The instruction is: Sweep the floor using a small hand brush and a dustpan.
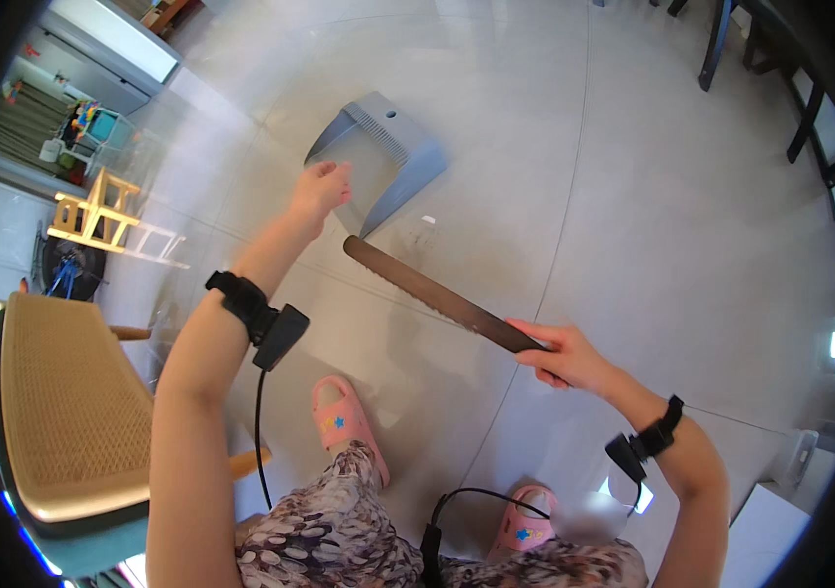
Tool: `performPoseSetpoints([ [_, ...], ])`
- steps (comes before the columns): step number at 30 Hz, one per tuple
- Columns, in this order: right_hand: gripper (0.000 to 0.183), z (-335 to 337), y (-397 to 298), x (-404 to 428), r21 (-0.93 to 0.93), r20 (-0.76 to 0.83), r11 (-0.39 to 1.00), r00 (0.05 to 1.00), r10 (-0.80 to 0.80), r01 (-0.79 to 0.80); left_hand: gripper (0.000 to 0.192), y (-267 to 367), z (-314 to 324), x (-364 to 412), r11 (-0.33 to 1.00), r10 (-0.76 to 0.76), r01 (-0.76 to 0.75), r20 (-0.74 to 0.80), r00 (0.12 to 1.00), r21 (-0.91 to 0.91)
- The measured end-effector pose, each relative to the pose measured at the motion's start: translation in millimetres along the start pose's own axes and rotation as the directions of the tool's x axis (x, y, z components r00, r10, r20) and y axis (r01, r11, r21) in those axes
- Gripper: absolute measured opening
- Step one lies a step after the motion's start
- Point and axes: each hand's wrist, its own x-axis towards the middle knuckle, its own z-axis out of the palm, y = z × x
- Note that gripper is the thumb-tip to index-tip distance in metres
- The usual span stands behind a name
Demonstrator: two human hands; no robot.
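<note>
My right hand [560, 356] grips one end of a long, flat, dark brown bar [439, 290], which looks like a broom head with debris along its lower edge. Its far end reaches the front corner of a grey plastic dustpan [413, 176]. The dustpan lies on the tiled floor, with comb teeth and a round hole at its back. Over the dustpan's left side is my left hand [322, 192], fingers curled in, with no object showing in it. A small white scrap [428, 219] and dark crumbs [423, 234] lie right of the dustpan.
A woven-backed chair [76, 411] stands close on the left. Beyond it is a small yellow wooden stool [98, 213]. Dark furniture legs [716, 48] rise at the upper right. Pink slippers [344, 419] are on the feet below, and black cables hang near both forearms.
</note>
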Motion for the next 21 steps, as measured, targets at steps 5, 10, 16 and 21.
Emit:
performPoseSetpoints([
  [5, 0.033, -4.8, 13.0, -23.8, 0.055, -0.321, 0.965, 0.911, 0.26, -0.256, 0.079, -28.8, 35.1, 58.1, 0.97, -0.142, 0.139, -0.002, 0.99, -0.199],
  [10, 0.021, 1.6, 6.7, -43.7, 0.131, -0.439, 0.956, 0.849, 0.295, -0.264, 0.079, -36.3, 56.8, 85.1, 0.761, -0.048, 0.174, 0.213, 0.976, -0.625],
  [16, 0.03, 30.8, 4.7, -57.9, 0.147, -0.623, 0.963, 0.735, 0.267, -0.225, 0.031, -42.6, 72.7, 91.2, 0.66, 0.021, 0.199, 0.283, 0.959, -0.724],
  [21, 0.036, 6.2, 25.7, -33.6, 0.089, -0.945, 0.996, 0.314, 0.095, -0.032, 0.02, -36.5, 42.5, 64.8, 0.77, 0.016, 0.068, 0.125, 0.992, -0.634],
])
